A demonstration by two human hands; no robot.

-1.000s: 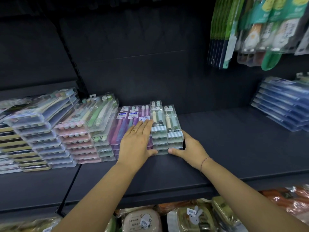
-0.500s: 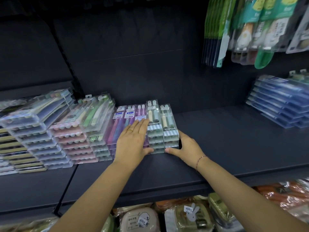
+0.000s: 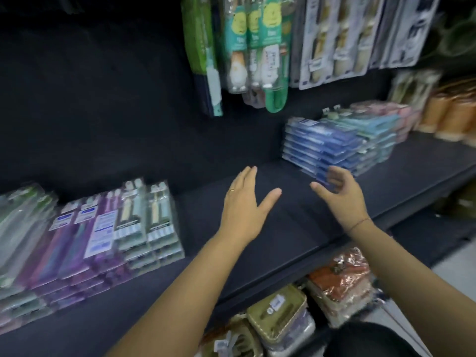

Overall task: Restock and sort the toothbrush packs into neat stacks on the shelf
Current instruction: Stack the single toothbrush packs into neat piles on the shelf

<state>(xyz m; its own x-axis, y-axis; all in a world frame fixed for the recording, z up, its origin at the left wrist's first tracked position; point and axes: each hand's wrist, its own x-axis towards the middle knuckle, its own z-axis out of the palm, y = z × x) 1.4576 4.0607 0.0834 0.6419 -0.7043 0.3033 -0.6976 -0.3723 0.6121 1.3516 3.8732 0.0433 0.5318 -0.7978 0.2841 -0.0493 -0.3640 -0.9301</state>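
Note:
Both my hands hover over the bare middle of the dark shelf (image 3: 257, 253). My left hand (image 3: 243, 204) is spread flat with straight fingers and holds nothing. My right hand (image 3: 340, 194) has loosely bent fingers, empty, just in front of the stack of blue toothbrush packs (image 3: 319, 143). The striped green-and-cream pack stack (image 3: 149, 228) stands at the left, next to the purple pack stack (image 3: 85, 240), both well apart from my hands. The picture is blurred.
Hanging toothbrush packs (image 3: 247, 47) dangle above the shelf's middle. Teal and pink pack stacks (image 3: 378, 127) lie behind the blue stack, orange containers (image 3: 448, 112) at far right. Wrapped goods (image 3: 340, 282) fill the lower shelf under my arms.
Both hands have let go of the striped pack stack and moved right, toward the blue stack. The view has swung right, so the left stacks now sit at the frame's edge.

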